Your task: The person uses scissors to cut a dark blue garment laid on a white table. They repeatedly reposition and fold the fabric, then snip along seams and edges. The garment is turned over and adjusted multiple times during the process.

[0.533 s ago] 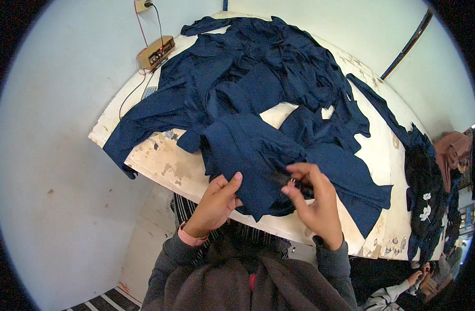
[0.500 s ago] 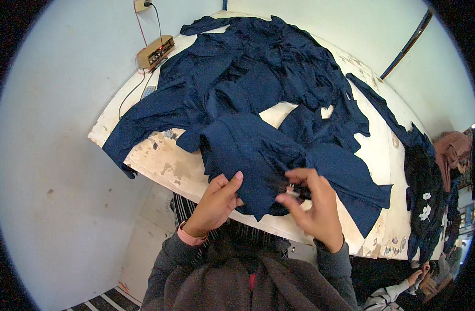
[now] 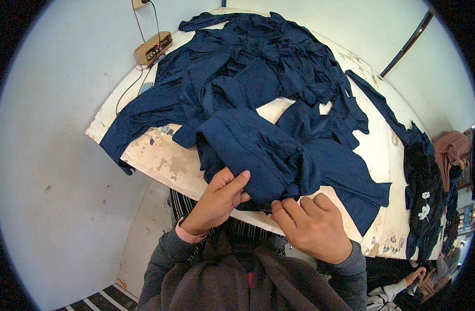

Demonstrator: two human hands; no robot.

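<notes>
A navy blue garment (image 3: pixel 253 147) lies at the near edge of the table, its front edge raised in my two hands. My left hand (image 3: pixel 222 199) is closed on that edge, thumb on top of the cloth and fingers underneath. Just to the right, my right hand (image 3: pixel 318 228) is closed with its fingertips pinching the same near edge. Its palm faces down, so whether a small tool is inside it stays hidden. Beyond the held part, a large heap of navy garments (image 3: pixel 258 57) spreads across the table.
The pale, stained table (image 3: pixel 167 160) has a wall (image 3: pixel 50 135) to its left. A brown box with cables (image 3: pixel 153 49) stands at the far left. Black clothing with white flowers (image 3: pixel 424 207) hangs at the right, near another person's hands (image 3: pixel 416 277).
My right hand has turned palm down and closed on the cloth's near edge; earlier it held a small, blurred object above the cloth. My left hand has moved slightly right, keeping its grip.
</notes>
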